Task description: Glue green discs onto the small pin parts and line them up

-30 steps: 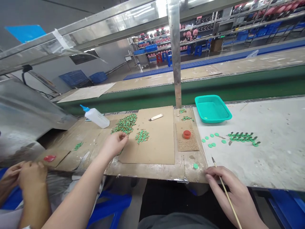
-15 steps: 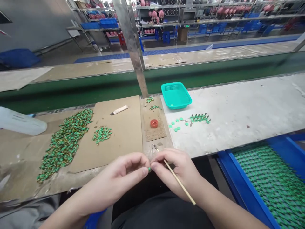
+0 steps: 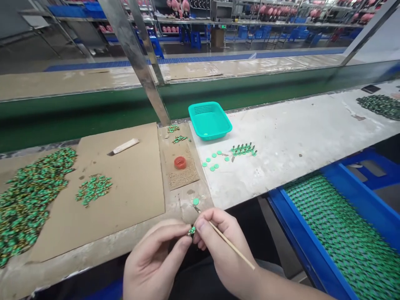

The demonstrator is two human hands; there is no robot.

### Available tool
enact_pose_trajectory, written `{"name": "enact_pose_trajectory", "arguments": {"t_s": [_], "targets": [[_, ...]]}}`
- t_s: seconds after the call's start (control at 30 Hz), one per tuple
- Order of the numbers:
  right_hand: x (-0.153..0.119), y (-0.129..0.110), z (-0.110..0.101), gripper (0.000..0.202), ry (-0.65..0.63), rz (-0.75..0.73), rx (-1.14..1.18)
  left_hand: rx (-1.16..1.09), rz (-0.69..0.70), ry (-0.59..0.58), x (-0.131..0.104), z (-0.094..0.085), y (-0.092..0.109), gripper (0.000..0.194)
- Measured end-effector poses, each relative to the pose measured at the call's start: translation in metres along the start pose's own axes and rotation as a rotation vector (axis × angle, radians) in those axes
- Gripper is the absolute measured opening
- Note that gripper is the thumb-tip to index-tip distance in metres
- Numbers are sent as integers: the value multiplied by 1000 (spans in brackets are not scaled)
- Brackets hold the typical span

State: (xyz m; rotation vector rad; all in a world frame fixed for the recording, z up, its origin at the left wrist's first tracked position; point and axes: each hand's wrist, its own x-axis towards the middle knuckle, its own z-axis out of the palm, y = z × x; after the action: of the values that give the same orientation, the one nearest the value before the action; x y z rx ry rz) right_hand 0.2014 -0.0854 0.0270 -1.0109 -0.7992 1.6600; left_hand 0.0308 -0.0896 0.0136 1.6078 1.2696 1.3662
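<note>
My left hand [image 3: 153, 258] is closed, pinching a small green and gold piece [image 3: 191, 231] between thumb and forefinger at the table's front edge. My right hand [image 3: 218, 256] grips a thin paintbrush [image 3: 234, 248] with a pale wooden handle, its dark tip pointing away from me. The right fingertips meet the small piece from the other side; whether they also grip it is hidden. Just beyond the brush tip lies a flat green disc [image 3: 196, 201]. Further back, a red ring-shaped cap [image 3: 180, 163] sits on a piece of cardboard [image 3: 184, 180].
To the left are a large heap of green and gold pieces [image 3: 34, 196], a smaller pile [image 3: 93, 189] and a tube [image 3: 125, 146]. A turquoise basket [image 3: 212, 125], several discs [image 3: 214, 155] and standing pieces [image 3: 243, 149] are right. A blue crate [image 3: 300, 237] holds rows of green pieces.
The camera view has swung to the right. Both hands now appear slightly lower, and the small piece shows more clearly between them. A green disc now shows near the brush tip.
</note>
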Motion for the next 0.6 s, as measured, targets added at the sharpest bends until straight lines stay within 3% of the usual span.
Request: {"name": "enact_pose_trajectory", "arguments": {"t_s": [0.2,0.27,0.3,0.37,0.43,0.6], "targets": [[-2,10,-9,30,33,-48,-125,106,37,62,-6,-1,-9,14],[3,6,-24,20,38,-160,-318,149,-29,97,6,-4,-13,4],[6,2,-34,26,37,-262,-444,170,-70,101,14,-6,-15,7],[13,-7,-53,46,19,-486,-693,205,-129,62,32,-9,-22,19],[20,-17,-69,56,-22,-593,-830,258,-105,-16,49,-10,-30,21],[36,-29,-76,36,6,-641,-859,332,-10,-143,64,-5,-43,13]]}}
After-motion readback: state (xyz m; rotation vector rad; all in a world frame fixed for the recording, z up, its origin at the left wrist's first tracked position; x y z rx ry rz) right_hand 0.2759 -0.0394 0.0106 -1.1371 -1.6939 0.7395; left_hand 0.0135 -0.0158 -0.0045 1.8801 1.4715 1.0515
